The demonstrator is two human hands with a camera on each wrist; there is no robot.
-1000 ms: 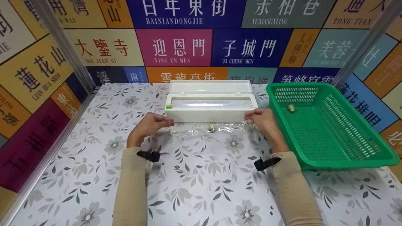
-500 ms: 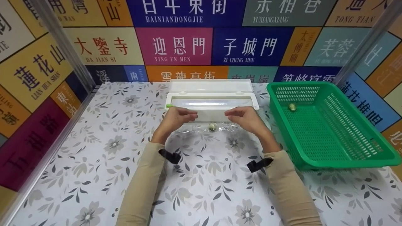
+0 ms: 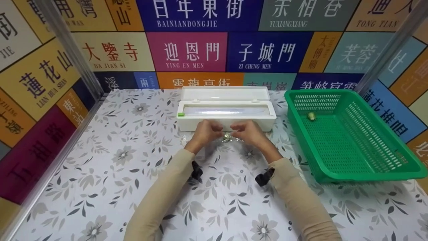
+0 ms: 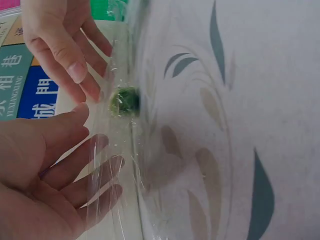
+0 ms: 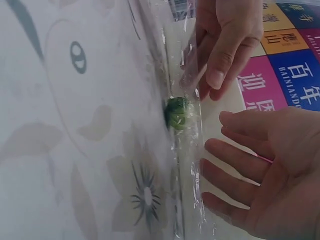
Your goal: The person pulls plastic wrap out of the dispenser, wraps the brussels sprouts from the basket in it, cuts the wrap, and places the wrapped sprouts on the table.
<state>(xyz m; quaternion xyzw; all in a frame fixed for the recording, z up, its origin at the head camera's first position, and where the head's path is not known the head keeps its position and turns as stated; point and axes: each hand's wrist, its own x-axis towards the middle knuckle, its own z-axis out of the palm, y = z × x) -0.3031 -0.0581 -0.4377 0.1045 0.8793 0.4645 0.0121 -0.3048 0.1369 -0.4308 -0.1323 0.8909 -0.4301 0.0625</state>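
Observation:
A small round green vegetable, like a Brussels sprout (image 3: 226, 137), sits on crinkled clear cling film (image 4: 117, 165) in front of a white cling film dispenser (image 3: 187, 124) with its lid raised. My left hand (image 3: 206, 132) is just left of the sprout. In the left wrist view its spread, slightly bent fingers lie behind the see-through film, some seeming to touch it. To the sprout's right is my right hand (image 3: 249, 133). The right wrist view shows its fingers loosely extended by the film's edge, pinching nothing. Both sets of fingertips are close together above the sprout.
A green plastic basket (image 3: 334, 175) stands on the right with another sprout (image 3: 311, 116) inside. A green slider (image 3: 181, 114) sits at the dispenser's left end. The floral tablecloth (image 3: 220, 207) runs back to a wall of coloured signs (image 3: 187, 52).
Both hands have moved inward from the dispenser's two ends and now meet near the sprout. The film looks more gathered around it. The basket and dispenser have stayed in place.

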